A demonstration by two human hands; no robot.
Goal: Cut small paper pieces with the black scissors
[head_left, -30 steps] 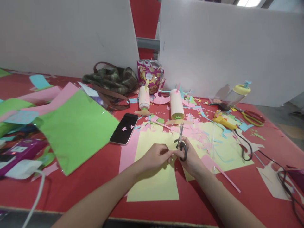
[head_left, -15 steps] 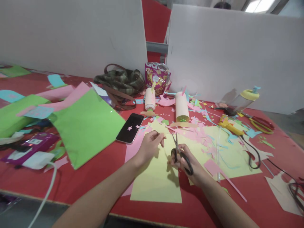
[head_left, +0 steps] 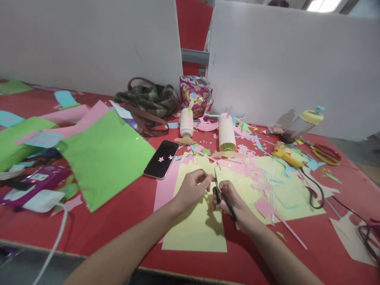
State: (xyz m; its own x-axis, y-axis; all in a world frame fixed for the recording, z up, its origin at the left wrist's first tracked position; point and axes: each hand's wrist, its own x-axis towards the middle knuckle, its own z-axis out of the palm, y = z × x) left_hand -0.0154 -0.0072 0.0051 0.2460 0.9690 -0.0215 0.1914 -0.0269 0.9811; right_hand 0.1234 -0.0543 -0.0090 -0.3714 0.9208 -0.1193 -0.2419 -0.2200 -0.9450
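My right hand grips a pair of scissors with black handles, its blades pointing up and away from me and looking nearly closed. Close by on the left, my left hand is closed in a pinch beside the blades. Whatever it pinches is too small to make out. Beneath both hands lies a pale yellow sheet over a pink sheet. Two tiny pink paper stars rest on a black phone to the left.
Beyond the hands stand two cream paper-wrapped cylinders among paper scraps. A yellow glue gun, red-and-yellow-handled scissors and a clear bottle are at right. A green sheet and a purple packet lie left.
My left hand has moved slightly right and down, so its fingertips are now at the scissors' blades. The blades, parted before, have come closer together.
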